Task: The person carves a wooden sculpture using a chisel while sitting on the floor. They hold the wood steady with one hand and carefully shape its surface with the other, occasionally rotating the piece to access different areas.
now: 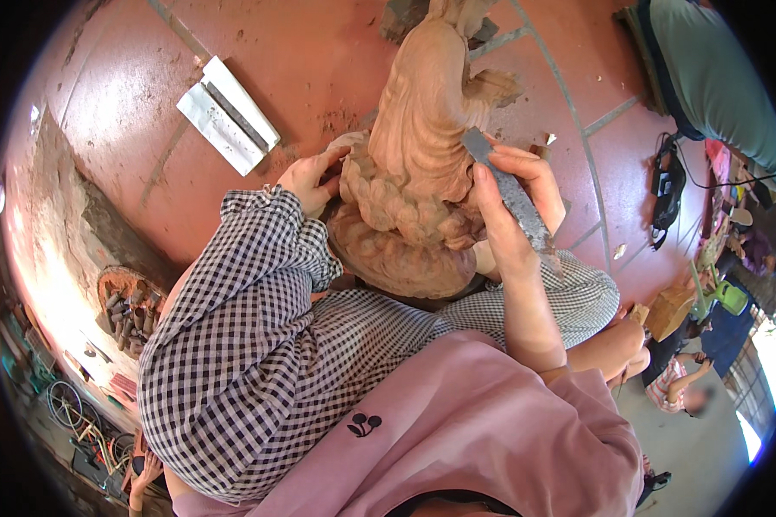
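Tiled floor (pixel 267 52), reddish: left edge bordered by a large pale trunk (pixel 78 207).

Carved wooden statue (pixel 422 112), robed figure on a scrolled base: between the person's knees, well in from the floor's left edge. Long axis running away from the person, base nearest, upper end pointing away and slightly right; whether upright or tilted, cannot tell.

Right hand (pixel 517 194): nearer the robe, statue lying just to its left; thumb and fingers closed in a pinch.

Left hand (pixel 316 179): at the base's left side, fingers half bent against the carving; firmness of hold not shown.

Grey flat strip (pixel 517 204): in the right hand, long axis slanting from the robe back toward the right knee; contact with wood unclear.
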A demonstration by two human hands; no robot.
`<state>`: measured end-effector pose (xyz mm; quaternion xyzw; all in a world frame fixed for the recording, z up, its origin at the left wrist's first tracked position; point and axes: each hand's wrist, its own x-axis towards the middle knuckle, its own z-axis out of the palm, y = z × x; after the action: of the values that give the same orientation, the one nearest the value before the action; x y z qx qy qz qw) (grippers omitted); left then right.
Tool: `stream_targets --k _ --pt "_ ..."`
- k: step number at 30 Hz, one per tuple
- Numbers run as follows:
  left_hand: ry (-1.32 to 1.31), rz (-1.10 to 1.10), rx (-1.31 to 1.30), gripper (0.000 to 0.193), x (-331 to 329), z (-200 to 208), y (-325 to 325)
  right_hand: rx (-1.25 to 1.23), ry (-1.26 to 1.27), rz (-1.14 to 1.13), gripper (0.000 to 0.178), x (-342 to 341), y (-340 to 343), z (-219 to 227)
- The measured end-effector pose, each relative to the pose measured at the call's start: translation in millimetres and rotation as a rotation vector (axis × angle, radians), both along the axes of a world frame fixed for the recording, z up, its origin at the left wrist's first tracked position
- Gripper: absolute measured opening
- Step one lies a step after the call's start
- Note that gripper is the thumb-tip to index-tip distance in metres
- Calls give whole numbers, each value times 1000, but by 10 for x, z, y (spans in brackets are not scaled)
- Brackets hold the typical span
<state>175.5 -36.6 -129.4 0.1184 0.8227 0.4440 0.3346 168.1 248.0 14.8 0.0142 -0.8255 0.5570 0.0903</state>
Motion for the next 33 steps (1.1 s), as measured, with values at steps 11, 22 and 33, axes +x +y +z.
stream_targets --k 11,22,33 --pt "42 19 -23 59 57 -77 -3 184 136 37 16 -116 -163 -71" --pt "24 45 22 57 25 -73 10 237 190 50 15 -134 -184 -27" --pt "59 44 17 57 65 -113 -20 -85 -131 -165 13 -50 91 -130"
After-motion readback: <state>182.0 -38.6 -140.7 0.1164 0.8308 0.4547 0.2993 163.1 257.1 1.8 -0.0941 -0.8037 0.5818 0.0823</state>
